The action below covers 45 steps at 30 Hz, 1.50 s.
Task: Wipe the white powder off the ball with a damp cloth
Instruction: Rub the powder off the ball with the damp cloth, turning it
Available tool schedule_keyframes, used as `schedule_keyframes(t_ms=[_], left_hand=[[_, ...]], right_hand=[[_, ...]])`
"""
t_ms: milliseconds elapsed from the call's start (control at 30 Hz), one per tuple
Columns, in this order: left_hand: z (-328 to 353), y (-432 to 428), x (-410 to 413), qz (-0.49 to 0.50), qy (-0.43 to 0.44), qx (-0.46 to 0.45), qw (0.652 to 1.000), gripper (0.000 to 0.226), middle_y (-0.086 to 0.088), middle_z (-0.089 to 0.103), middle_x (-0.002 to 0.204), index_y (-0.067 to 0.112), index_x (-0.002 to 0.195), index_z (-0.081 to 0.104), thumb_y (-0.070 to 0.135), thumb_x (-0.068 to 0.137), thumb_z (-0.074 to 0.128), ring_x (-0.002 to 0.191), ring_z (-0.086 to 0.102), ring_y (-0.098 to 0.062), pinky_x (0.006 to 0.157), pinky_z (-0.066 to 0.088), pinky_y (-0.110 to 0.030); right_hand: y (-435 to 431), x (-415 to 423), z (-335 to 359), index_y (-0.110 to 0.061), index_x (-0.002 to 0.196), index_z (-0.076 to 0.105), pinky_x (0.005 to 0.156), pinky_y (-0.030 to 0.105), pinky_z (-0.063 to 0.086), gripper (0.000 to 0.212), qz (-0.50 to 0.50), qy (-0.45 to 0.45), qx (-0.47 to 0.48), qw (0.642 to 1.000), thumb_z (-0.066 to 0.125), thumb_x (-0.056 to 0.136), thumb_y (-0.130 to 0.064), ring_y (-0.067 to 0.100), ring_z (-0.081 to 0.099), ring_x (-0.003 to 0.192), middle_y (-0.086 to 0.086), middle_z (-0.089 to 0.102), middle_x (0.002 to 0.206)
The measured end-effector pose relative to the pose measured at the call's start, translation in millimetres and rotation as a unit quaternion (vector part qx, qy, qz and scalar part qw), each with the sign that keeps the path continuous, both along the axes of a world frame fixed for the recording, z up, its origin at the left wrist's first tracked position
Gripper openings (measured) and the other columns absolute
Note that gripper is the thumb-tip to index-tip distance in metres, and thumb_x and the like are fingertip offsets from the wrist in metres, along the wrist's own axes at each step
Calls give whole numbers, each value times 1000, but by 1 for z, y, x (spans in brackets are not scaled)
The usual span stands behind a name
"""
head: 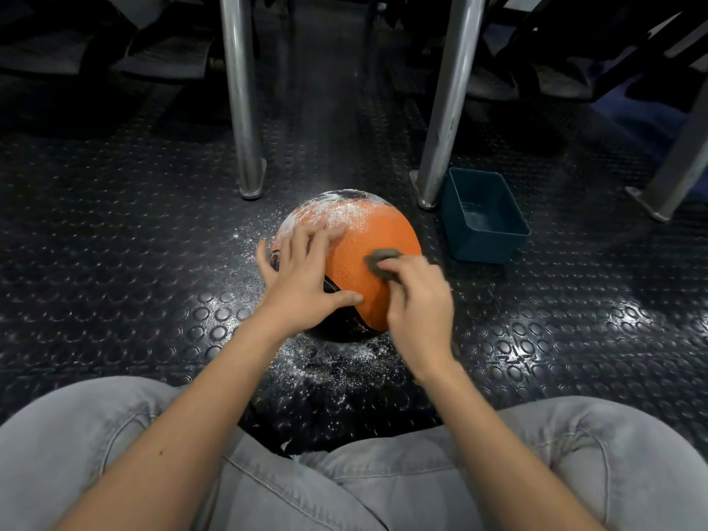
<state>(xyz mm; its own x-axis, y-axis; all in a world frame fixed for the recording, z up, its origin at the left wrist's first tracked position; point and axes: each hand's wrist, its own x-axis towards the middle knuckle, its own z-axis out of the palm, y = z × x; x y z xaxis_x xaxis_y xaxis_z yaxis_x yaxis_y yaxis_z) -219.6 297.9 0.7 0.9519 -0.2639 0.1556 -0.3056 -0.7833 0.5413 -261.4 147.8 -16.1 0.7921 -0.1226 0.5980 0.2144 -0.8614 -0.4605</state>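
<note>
1. Grey-trousered knees point(115, 454) sit closest, with the ball point(367, 231) on the studded rubber floor point(134, 224) just beyond them, short of two metal legs point(239, 90).
2. Left hand point(306, 277) lies flat on the ball's near-left side, fingers spread and straight, steadying it without gripping.
3. Right hand point(417, 304) pinches a small grey cloth point(381, 260) with curled fingers and presses it on the orange panel.
4. White powder point(329, 212) covers the ball's far-left crown, up and left from the cloth, beyond the left fingertips. The panel around the cloth looks clean, so the wipe probably has to travel away from the person and leftward, or the ball be rolled.
5. The ball is round, with pebbled orange and glossy black panels. Loose powder dusts the floor around its base.
6. A teal plastic tub point(486, 247), seemingly holding a little water, stands right of the ball, nearer the right hand.
</note>
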Motion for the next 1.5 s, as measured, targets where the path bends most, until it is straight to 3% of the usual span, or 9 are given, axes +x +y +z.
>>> schedule_keyframes(t_ms=[167, 400, 533, 733, 900, 1133, 1267, 1367, 1500], left_hand=[[2, -2, 3, -10, 4, 20, 1000, 88, 7, 14, 150, 36, 147, 17, 50, 77, 69, 143, 5, -11, 111, -16, -51], [6, -7, 5, -27, 11, 37, 999, 89, 7, 10, 151, 38, 148, 11, 55, 79, 64, 141, 1, -8, 110, -18, -50], [2, -2, 1, -31, -5, 52, 998, 90, 10, 10, 148, 40, 147, 11, 60, 77, 64, 140, 1, -6, 109, -21, -47], [0, -3, -7, 7, -57, -71, 996, 87, 18, 24, 120, 39, 131, 39, 79, 53, 47, 126, 18, 0, 104, -27, -28], [-4, -5, -6, 23, -69, -41, 997, 103, 21, 10, 133, 50, 137, 13, 86, 46, 46, 133, 8, -2, 100, -34, -31], [-4, -5, -8, 2, -14, -25, 1000, 120, 16, 5, 145, 45, 144, 13, 82, 43, 65, 142, 7, -10, 107, -24, -45], [-4, -4, -7, 4, 0, -23, 1000, 118, 14, 7, 145, 42, 145, 14, 70, 48, 76, 141, 8, -8, 109, -22, -45], [-2, -1, -6, -8, 0, -25, 1000, 123, 23, 5, 140, 42, 144, 13, 84, 39, 61, 140, 9, -6, 106, -25, -43], [0, -4, -7, -15, 11, -16, 1000, 119, 15, 5, 146, 39, 146, 12, 70, 51, 76, 141, 5, -7, 106, -25, -44]], right_hand=[[4, 10, 9, -12, 94, 69, 58, 30, 40, 22, 18, -28, -149, 988, 56, 78, -3, 26, 56, 68, 2, 65, 86], [-42, 73, 46, -23, 116, 66, 84, 41, 44, 30, -22, 150, -98, 984, 48, 95, -11, 25, 55, 105, 2, 62, 110], [-68, 99, 33, -27, 111, 69, 91, 35, 44, 30, -29, 228, 42, 972, 52, 92, -9, 21, 57, 111, 0, 66, 116], [-70, 81, 20, -23, 107, 70, 95, 34, 44, 28, -23, 198, 111, 974, 54, 91, -7, 19, 57, 111, -2, 66, 114], [-59, 64, 23, -21, 105, 71, 91, 30, 43, 28, -7, 174, 110, 979, 53, 90, -4, 17, 57, 106, -3, 66, 108], [-26, 33, 37, -22, 100, 71, 84, 47, 44, 26, 24, 103, 14, 994, 56, 88, -5, 23, 56, 95, -6, 66, 103], [-12, 16, 39, -20, 93, 72, 68, 40, 46, 27, 58, 27, -72, 995, 55, 82, -4, 26, 58, 80, -5, 69, 99], [-35, 25, 32, -19, 101, 72, 76, 43, 47, 28, 26, 81, -51, 995, 54, 88, -2, 26, 57, 88, -1, 68, 102], [-62, 38, 23, -20, 105, 72, 87, 39, 46, 29, -29, 176, 74, 981, 54, 90, -2, 23, 58, 100, -3, 65, 102]])
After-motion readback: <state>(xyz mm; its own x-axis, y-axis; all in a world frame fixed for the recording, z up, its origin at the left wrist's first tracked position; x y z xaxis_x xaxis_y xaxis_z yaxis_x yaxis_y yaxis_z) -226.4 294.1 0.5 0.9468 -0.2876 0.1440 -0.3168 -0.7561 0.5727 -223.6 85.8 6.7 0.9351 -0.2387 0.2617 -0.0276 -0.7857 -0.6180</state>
